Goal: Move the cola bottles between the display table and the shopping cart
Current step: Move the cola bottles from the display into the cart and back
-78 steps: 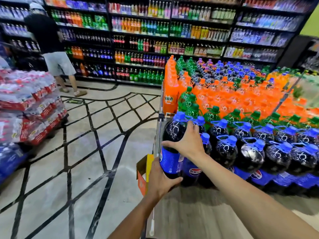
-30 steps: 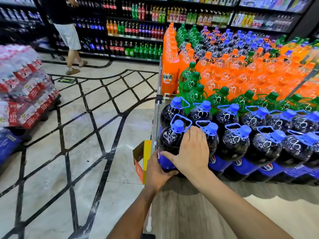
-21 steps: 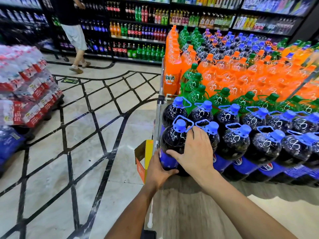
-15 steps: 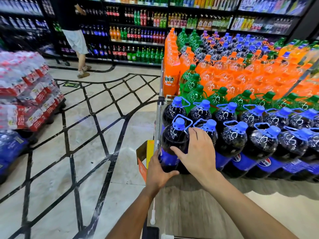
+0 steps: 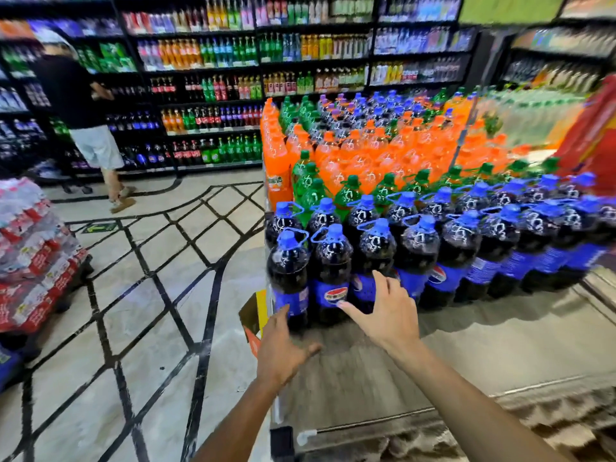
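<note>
Large dark cola bottles with blue caps and blue labels stand in rows on the wooden display table (image 5: 433, 361). The front corner cola bottle (image 5: 288, 275) stands upright at the table's left edge, with a second one (image 5: 331, 271) beside it. My left hand (image 5: 283, 348) hovers just below the corner bottle, fingers spread, holding nothing. My right hand (image 5: 386, 315) is open in front of the second and third bottles, its thumb near the label, fingers spread. No shopping cart is in view.
Orange and green soda bottles (image 5: 366, 155) fill the table behind the colas. A yellow-orange cardboard box (image 5: 253, 318) sits at the table's left side. Stacked water packs (image 5: 33, 255) stand at left. A person (image 5: 83, 118) stands by the drink shelves (image 5: 216, 95).
Both hands have let go of the corner cola bottle, which now stands on the table, and have drawn back from it with fingers spread. The view has tilted up.
</note>
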Demonstrator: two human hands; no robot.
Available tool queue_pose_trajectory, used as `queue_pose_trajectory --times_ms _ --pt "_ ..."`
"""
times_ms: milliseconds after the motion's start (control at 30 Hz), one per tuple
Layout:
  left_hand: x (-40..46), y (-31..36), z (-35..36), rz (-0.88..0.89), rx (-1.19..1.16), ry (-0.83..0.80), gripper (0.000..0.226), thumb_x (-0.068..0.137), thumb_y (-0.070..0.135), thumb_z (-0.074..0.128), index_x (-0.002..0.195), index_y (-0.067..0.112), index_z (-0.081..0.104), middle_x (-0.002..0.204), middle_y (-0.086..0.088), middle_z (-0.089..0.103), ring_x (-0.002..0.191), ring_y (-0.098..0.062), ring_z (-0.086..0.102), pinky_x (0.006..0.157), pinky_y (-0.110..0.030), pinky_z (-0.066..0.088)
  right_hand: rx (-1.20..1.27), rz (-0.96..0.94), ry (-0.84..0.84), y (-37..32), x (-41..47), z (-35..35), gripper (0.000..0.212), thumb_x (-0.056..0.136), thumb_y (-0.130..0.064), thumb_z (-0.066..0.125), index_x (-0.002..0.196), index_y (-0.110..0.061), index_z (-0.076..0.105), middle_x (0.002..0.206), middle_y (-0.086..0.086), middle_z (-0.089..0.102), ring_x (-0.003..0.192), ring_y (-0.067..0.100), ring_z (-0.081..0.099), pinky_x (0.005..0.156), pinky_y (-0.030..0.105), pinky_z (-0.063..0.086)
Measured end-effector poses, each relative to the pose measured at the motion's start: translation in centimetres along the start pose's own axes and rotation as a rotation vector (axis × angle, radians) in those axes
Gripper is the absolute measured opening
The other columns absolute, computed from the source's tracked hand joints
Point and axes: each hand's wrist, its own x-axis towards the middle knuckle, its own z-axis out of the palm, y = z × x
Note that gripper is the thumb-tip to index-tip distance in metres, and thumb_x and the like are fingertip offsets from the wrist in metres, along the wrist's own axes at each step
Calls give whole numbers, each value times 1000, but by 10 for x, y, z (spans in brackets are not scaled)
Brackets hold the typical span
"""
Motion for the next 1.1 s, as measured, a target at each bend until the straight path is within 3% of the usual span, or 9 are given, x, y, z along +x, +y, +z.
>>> queue_pose_trajectory --times_ms 200,333,467,600,700,733,833,967,1100 --pt "-24 85 29 195 55 -81 124 59 86 74 156 18 36 153 -1 43 145 -21 39 118 -27 26 108 213 -30 118 -33 -45 135 57 -109 36 156 -17 43 142 16 53 130 39 53 104 51 49" --pt "-43 149 86 299 74 -168 135 51 96 64 156 16 38 153 -4 44 144 -21 40 122 -31 27 212 400 -12 212 -79 -93 126 60 -92 65 157 -15 42 146 17 50 135 38 51 112 46 42" --pt "-81 227 163 466 75 -335 131 53 97 63 155 18 40 154 -2 44 143 -19 40 120 -31 29 217 566 79 311 -153 -150 114 66 -89 68 154 -21 44 142 11 51 133 34 52 108 43 45" --pt "-137 308 254 610 41 -468 132 53 98 62 149 9 47 148 -9 51 139 -26 47 118 -30 31 146 808 85 402 -238 -202 122 70 -95 58 161 -18 33 156 15 40 143 35 40 118 44 38" --pt "-180 361 306 726 21 -659 104 57 83 76 143 32 47 141 8 53 131 -17 53 111 -23 38 123 984 167 451 -294 -236 144 53 -111 33 161 -17 32 156 16 41 144 36 40 118 47 37" --pt "-192 377 324 778 20 -718 99 59 81 79 141 36 47 138 12 54 128 -14 55 109 -25 42 145 1041 194 466 -312 -247 143 54 -110 36 162 -17 31 157 16 40 146 36 39 119 47 36" --pt "-226 421 378 919 82 -859 120 60 95 67 153 24 39 151 2 46 141 -20 44 119 -40 38 153 1187 268 503 -358 -272 127 64 -98 58 161 -19 32 158 16 41 147 36 38 119 47 36" --pt "-268 474 438 1084 82 -980 122 61 97 60 151 16 42 146 4 46 136 -11 39 112 -18 23 164 1345 361 544 -404 -287 129 64 -97 60 162 -17 34 161 16 40 149 37 37 122 47 33" --pt "-289 504 512 1108 39 -1106 123 58 96 67 151 20 42 148 3 48 139 -17 45 119 -34 35 98 1476 434 592 -434 -288 149 44 -115 31 159 -20 39 149 15 48 138 38 49 114 48 43"
